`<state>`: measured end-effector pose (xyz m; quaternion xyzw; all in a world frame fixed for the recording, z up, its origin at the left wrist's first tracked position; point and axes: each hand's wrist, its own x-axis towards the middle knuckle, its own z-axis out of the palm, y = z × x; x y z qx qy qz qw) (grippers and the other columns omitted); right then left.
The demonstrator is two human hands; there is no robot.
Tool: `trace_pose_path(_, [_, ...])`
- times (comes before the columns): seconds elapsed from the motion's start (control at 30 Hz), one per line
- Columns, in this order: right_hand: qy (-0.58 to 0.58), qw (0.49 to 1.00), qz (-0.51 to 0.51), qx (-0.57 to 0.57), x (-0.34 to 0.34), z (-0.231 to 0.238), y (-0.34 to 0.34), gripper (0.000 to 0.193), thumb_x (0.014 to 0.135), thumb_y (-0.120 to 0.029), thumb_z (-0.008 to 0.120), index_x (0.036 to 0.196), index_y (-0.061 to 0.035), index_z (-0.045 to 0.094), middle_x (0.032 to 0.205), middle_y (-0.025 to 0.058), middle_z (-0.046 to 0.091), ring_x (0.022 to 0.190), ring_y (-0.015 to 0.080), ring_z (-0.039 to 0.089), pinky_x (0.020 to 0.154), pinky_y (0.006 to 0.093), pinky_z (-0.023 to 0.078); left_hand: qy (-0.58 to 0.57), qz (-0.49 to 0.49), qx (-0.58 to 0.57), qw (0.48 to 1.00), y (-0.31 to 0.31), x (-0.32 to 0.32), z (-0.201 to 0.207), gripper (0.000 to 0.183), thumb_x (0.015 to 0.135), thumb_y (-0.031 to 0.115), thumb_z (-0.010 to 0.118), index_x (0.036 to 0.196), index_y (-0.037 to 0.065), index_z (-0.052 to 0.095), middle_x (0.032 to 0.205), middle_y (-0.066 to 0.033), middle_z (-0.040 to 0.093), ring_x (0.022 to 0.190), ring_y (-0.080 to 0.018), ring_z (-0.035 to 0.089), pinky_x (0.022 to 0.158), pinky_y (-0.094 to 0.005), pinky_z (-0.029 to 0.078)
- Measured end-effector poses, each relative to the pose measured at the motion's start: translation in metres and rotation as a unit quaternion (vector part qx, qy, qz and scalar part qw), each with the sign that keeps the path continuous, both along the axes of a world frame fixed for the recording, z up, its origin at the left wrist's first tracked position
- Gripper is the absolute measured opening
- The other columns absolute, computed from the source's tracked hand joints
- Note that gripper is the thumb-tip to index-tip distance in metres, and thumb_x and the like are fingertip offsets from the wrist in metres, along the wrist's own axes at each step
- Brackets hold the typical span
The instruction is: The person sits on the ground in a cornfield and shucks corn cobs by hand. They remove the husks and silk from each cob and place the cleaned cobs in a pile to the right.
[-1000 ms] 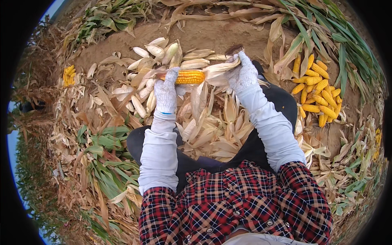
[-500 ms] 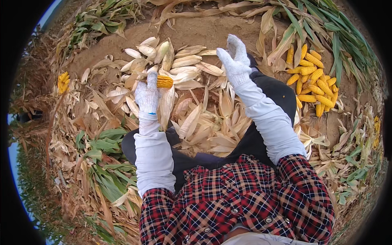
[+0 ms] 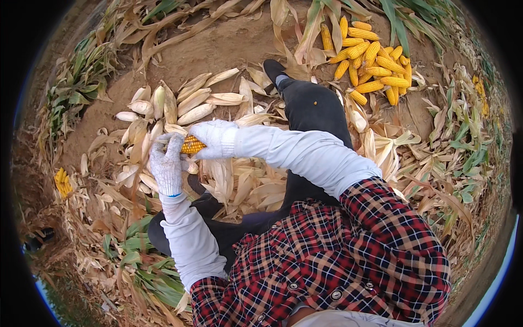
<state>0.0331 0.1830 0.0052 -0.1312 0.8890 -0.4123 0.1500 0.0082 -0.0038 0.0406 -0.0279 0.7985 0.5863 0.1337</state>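
Observation:
Both my hands wear white knitted gloves and meet on one yellow corn cob (image 3: 192, 145). My left hand (image 3: 166, 162) is closed around its left end, with the fingers curled. From the right, my right hand (image 3: 216, 138) grips the cob's other end. Bare kernels show between the two gloves; the ends of the cob are hidden. Just beyond my hands lies a pile of corn ears in pale husks (image 3: 193, 104). Loose dry husks (image 3: 239, 182) cover the ground between my legs.
A heap of bare yellow cobs (image 3: 376, 65) lies at the far right, beyond my right knee. A smaller yellow cob pile (image 3: 62, 182) sits at the far left. Green and dry leaves (image 3: 158, 275) lie by my left leg. Brown soil (image 3: 229, 49) stretches beyond the ears.
My right hand has come across from the right, where it was held up without a cob, and now grips the cob in my left hand. The view has shifted to the right.

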Motion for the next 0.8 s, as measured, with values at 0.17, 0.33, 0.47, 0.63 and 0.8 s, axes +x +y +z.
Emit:
trace_pose_path(0.17, [-0.019, 0.998, -0.006, -0.054, 0.001, 0.005, -0.007, 0.056, 0.078, -0.037, 0.074, 0.121, -0.0027, 0.061, 0.11, 0.0224, 0.07, 0.107, 0.0414, 0.068, 0.092, 0.0453, 0.055, -0.056, 0.024, 0.156, 0.986, -0.009, 0.0, -0.007, 0.024, 0.105, 0.026, 0.058, 0.108, 0.004, 0.067, 0.088, -0.0027, 0.067, 0.062, -0.007, 0.06, 0.049, -0.0205, 0.047])
trace_pose_path(0.33, [-0.001, 0.974, -0.068, -0.216, 0.011, 0.0, -0.009, 0.067, 0.073, -0.028, 0.082, 0.13, -0.003, 0.056, 0.113, 0.02, 0.07, 0.107, 0.0322, 0.07, 0.094, 0.0396, 0.056, -0.185, 0.055, 0.382, 0.904, -0.003, 0.009, -0.012, 0.024, 0.108, 0.032, 0.053, 0.106, 0.01, 0.063, 0.074, 0.0028, 0.052, 0.05, -0.0044, 0.041, 0.041, -0.0201, 0.032])
trace_pose_path(0.47, [-0.014, 0.861, -0.169, -0.479, 0.009, 0.004, -0.004, 0.061, 0.081, -0.018, 0.079, 0.134, -0.0012, 0.054, 0.118, 0.0117, 0.067, 0.109, 0.0239, 0.066, 0.097, 0.0348, 0.054, -0.106, 0.097, 0.384, 0.912, -0.001, 0.0, -0.002, 0.021, 0.108, 0.028, 0.056, 0.105, 0.008, 0.063, 0.074, 0.0034, 0.053, 0.053, -0.0031, 0.04, 0.041, -0.0195, 0.031])
trace_pose_path(0.63, [-0.047, 0.713, -0.233, -0.66, -0.008, 0.013, 0.024, 0.041, 0.087, -0.009, 0.073, 0.124, -0.0024, 0.059, 0.113, 0.011, 0.067, 0.106, 0.0256, 0.068, 0.095, 0.0407, 0.057, 0.055, 0.101, 0.129, 0.985, -0.035, -0.02, -0.014, 0.018, 0.104, 0.024, 0.06, 0.11, 0.007, 0.065, 0.081, -0.0017, 0.06, 0.065, -0.0086, 0.053, 0.053, -0.0239, 0.04])
trace_pose_path(0.8, [-0.001, 0.745, -0.285, -0.604, -0.01, 0.013, 0.016, 0.043, 0.086, -0.013, 0.079, 0.121, -0.0021, 0.057, 0.105, 0.0096, 0.068, 0.097, 0.021, 0.068, 0.091, 0.0365, 0.057, 0.102, -0.027, 0.059, 0.993, -0.061, -0.042, -0.106, 0.032, 0.105, 0.023, 0.056, 0.13, 0.005, 0.062, 0.12, -0.0143, 0.071, 0.101, -0.0232, 0.071, 0.089, -0.0368, 0.058])
